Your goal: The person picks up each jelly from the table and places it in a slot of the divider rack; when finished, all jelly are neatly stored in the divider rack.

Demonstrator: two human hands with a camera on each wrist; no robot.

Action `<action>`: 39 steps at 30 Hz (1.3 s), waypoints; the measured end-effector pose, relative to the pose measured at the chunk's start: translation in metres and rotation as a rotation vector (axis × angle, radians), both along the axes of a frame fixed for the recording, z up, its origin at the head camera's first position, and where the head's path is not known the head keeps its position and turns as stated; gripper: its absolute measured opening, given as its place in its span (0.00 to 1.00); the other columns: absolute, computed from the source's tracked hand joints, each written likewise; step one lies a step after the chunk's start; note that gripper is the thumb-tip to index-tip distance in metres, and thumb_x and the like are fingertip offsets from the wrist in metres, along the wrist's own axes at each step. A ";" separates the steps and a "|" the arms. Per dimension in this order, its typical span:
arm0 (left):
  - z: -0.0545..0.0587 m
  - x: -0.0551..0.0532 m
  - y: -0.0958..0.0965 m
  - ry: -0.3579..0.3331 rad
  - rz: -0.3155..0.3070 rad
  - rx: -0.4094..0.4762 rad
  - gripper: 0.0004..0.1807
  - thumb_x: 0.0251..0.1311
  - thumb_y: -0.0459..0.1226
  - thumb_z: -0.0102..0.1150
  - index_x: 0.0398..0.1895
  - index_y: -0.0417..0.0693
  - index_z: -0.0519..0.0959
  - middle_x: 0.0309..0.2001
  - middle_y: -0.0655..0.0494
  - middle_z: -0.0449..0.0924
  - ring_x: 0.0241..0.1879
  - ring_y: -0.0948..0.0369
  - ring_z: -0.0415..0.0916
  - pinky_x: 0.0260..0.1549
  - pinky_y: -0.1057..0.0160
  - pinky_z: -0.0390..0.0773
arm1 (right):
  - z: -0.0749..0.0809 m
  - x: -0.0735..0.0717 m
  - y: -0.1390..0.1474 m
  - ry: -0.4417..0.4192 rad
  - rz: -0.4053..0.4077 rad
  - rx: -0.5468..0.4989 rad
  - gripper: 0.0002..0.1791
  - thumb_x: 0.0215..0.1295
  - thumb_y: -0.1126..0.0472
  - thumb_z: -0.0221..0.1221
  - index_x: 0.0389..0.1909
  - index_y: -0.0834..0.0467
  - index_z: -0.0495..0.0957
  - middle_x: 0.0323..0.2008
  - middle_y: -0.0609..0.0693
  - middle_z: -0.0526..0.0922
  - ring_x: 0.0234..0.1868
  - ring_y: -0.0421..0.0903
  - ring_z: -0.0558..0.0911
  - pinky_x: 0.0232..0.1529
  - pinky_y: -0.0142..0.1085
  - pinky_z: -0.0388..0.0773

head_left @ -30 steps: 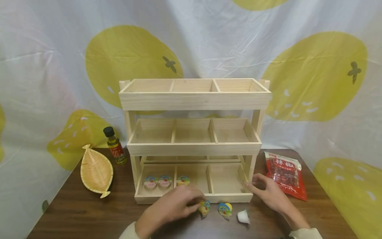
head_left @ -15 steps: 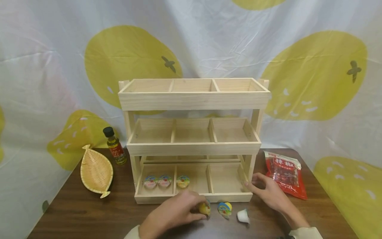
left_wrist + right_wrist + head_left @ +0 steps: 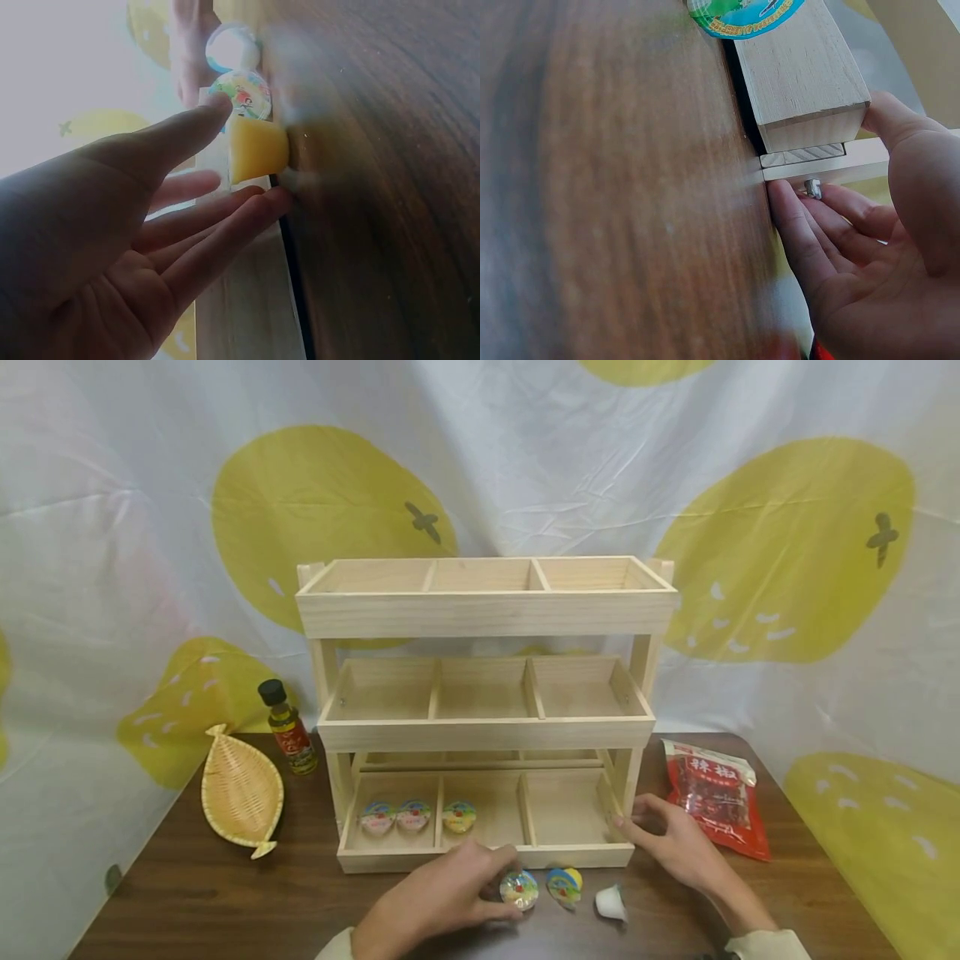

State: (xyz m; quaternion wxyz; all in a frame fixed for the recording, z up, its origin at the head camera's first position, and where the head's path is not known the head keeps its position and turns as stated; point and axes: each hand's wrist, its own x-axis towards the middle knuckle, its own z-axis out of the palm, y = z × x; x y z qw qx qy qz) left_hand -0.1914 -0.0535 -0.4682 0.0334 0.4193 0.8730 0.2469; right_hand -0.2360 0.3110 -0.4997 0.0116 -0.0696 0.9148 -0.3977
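Note:
My left hand is at the table, in front of a three-tier wooden shelf. Its thumb and fingers lie loosely on either side of a yellow jelly cup, which stands upright with its printed lid facing up. To the right of that cup are another jelly cup, tilted, and a white cup on its side. The right hand grips the right side of the shelf's bottom tier, thumb inside and fingers outside. Inside that tier sit two pink jelly cups and one yellow-lidded jelly cup.
A boat-shaped woven basket and an oil bottle with a black cap stand left of the shelf. On the right lies a red bag of dried chillies. A patterned curtain hangs behind the table.
The left hand has turned the yellow jelly cup from lying tilted to upright, its lid now facing up. The right hand has stayed at the shelf's side.

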 end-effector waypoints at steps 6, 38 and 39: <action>-0.004 -0.002 0.000 0.052 -0.038 0.017 0.21 0.63 0.49 0.78 0.54 0.53 0.84 0.36 0.68 0.84 0.32 0.74 0.74 0.35 0.83 0.70 | 0.000 0.000 0.000 0.003 -0.003 0.010 0.23 0.75 0.41 0.66 0.56 0.55 0.84 0.52 0.50 0.91 0.61 0.56 0.88 0.62 0.55 0.83; -0.008 -0.001 0.008 0.103 0.003 -0.073 0.16 0.62 0.54 0.77 0.43 0.58 0.85 0.31 0.76 0.79 0.29 0.81 0.68 0.30 0.84 0.68 | 0.001 0.000 -0.001 -0.007 0.003 -0.004 0.23 0.75 0.42 0.66 0.57 0.57 0.83 0.53 0.51 0.91 0.60 0.55 0.88 0.61 0.53 0.84; -0.007 -0.001 0.008 0.105 -0.005 -0.064 0.17 0.63 0.54 0.77 0.44 0.57 0.85 0.32 0.76 0.80 0.29 0.80 0.68 0.30 0.84 0.68 | 0.001 0.000 -0.001 -0.006 0.005 -0.005 0.23 0.75 0.42 0.66 0.57 0.57 0.83 0.53 0.51 0.91 0.60 0.55 0.88 0.61 0.52 0.84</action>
